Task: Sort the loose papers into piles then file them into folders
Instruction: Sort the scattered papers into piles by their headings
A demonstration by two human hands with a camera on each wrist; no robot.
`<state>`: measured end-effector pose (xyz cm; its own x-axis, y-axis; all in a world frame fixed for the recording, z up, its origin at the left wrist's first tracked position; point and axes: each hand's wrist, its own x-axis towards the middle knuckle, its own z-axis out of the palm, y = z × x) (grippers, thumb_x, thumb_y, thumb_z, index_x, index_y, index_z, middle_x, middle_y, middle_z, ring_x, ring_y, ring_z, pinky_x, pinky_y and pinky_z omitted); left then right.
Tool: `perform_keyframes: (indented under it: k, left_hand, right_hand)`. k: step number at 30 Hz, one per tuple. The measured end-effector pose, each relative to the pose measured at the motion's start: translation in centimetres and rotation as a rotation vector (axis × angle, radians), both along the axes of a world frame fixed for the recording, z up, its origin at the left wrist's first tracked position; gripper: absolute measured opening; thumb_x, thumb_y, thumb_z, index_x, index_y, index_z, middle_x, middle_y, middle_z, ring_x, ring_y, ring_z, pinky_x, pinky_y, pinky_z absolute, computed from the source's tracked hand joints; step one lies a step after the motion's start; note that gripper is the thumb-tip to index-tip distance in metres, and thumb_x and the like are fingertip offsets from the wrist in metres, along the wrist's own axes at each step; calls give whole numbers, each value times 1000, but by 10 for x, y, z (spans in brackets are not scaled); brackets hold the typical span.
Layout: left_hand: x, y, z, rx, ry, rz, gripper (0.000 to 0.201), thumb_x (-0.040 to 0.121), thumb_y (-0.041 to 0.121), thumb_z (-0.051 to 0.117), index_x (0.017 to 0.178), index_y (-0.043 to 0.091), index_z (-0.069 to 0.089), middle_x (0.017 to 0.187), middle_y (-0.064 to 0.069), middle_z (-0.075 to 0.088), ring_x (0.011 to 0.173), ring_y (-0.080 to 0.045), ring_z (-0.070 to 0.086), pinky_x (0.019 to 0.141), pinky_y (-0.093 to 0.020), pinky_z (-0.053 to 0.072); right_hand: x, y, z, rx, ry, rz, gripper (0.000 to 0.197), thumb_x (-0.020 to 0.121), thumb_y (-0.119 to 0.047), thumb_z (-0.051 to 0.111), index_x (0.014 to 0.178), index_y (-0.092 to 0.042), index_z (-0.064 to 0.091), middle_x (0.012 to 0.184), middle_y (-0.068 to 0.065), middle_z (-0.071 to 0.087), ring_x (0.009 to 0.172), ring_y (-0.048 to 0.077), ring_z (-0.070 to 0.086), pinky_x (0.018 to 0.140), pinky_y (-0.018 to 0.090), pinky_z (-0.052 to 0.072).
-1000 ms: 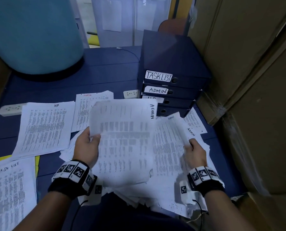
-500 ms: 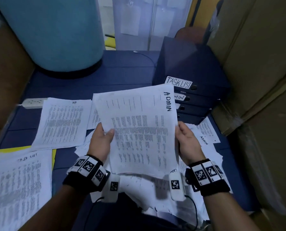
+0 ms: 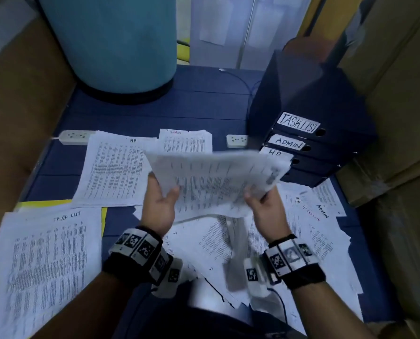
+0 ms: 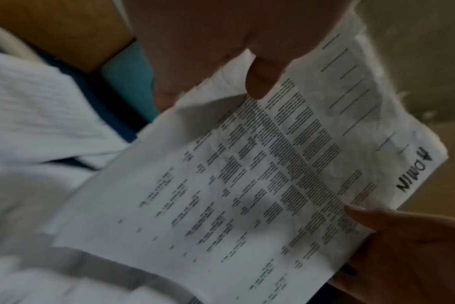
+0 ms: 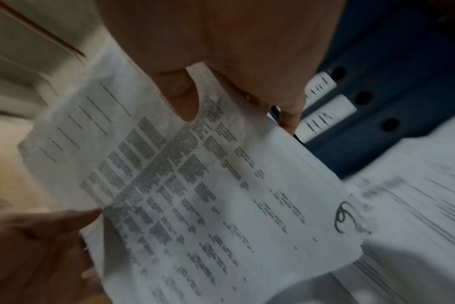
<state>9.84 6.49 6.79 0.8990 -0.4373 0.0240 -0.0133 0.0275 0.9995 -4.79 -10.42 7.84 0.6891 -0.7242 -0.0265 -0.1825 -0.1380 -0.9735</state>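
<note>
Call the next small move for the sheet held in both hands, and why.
Probably carry the sheet forward and lay it on the ADMIN pile beyond the HR pile. The left wrist view shows ADMIN handwritten on it, and the left hand and right hand both pinch its near edge.

Black wristbands (image 3: 140, 263) with white square-coded marker tags, thin black cable (image 3: 281, 300).
</note>
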Motion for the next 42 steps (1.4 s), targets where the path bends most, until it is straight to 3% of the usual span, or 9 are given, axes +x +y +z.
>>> perform_keyframes:
  k: [2, 6, 11, 16, 20, 28, 32, 39, 42]
  left_hand:
    - [-2, 2, -29, 103, 60, -55, 44, 94, -5, 48, 115, 33, 43, 115, 11, 57, 115, -16, 55, 98, -32, 42]
    - [-1, 4, -55, 206, 42, -85, 34, 96, -2, 42, 113, 28, 39, 107, 15, 55, 102, -13, 55, 89, -28, 39]
    - [3, -1, -58, 213, 11, -51, 26, 87, 14, 39, 106, 32, 46, 102, 9, 59, 95, -8, 58, 80, -23, 43]
    - [-3, 0, -70, 403, -6, -164, 16, 92, 12, 39, 106, 8, 42, 100, -5, 55, 90, -20, 51, 73, -21, 34]
    - [10, -1, -72, 495, -26, -126, 11, 94, -2, 42, 101, 6, 41, 81, 0, 45, 71, -18, 42, 63, -23, 26]
    - [61, -1, -82, 559, 48, 37, 16, 93, -1, 43, 101, 13, 46, 76, 4, 49, 64, -9, 45, 60, -24, 31]
    - [88, -5, -86, 484, 156, 71, 19, 95, 4, 44, 107, 18, 46, 81, 4, 55, 64, -11, 50, 57, -24, 40]
    - [117, 9, -112, 351, 393, 96, 29, 96, 7, 50, 119, 23, 44, 107, -5, 63, 80, -24, 65, 71, -39, 54]
    - [120, 14, -122, 364, 405, 110, 30, 95, 5, 49, 118, 22, 45, 105, -6, 64, 77, -23, 65, 67, -37, 52]
  right_hand:
    - [-2, 10, -26, 44, 168, -1, 45, 95, -7, 57, 136, -17, 44, 117, -12, 62, 108, 6, 61, 83, 15, 50]
    - [1, 18, -52, 74, 315, -64, 41, 99, -4, 46, 137, -16, 43, 115, -6, 57, 114, 19, 56, 84, 20, 43]
    - [4, 16, -51, 55, 318, -62, 31, 101, -6, 44, 126, -23, 43, 102, -14, 57, 87, -6, 53, 63, 2, 41]
    - [5, 15, -67, 24, 509, -13, 32, 100, -7, 45, 132, -7, 44, 124, 10, 60, 105, 19, 54, 87, 24, 41]
    - [12, 5, -66, 38, 449, -44, 12, 99, -9, 46, 109, -1, 47, 92, 22, 58, 79, 26, 55, 68, 33, 44]
    - [36, 9, -70, 338, 493, 117, 19, 100, -15, 49, 118, -15, 50, 111, 11, 63, 86, 30, 72, 73, 45, 59]
    - [74, -6, -64, 252, 475, 73, 19, 100, -6, 43, 114, -13, 54, 85, 12, 58, 49, 16, 61, 43, 24, 46]
    - [168, -56, -97, 165, 511, -18, 14, 80, -23, 48, 92, -25, 55, 79, 14, 53, 66, 25, 50, 57, 38, 50]
    - [203, -63, -110, 155, 563, -24, 15, 89, -12, 51, 103, -10, 55, 92, 15, 60, 74, 25, 51, 54, 30, 47]
